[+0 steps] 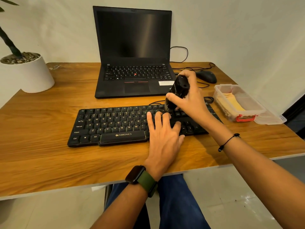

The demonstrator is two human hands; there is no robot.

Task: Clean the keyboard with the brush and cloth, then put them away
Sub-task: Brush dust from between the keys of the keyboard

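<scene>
A black keyboard (112,124) lies across the middle of the wooden table (49,159). My left hand (163,131) rests flat on its right half, fingers straight and spread over the keys. My right hand (189,96) grips a chunky black brush (179,90), tilted, with its lower end down on the top row of keys at the keyboard's right side. A yellow cloth (231,101) lies folded inside an open clear plastic box (257,109) at the right edge of the table.
An open black laptop (133,52) stands behind the keyboard. A black mouse (207,76) and loose cables lie at the back right. A white plant pot (28,73) sits at the left edge. The box lid lies next to the box.
</scene>
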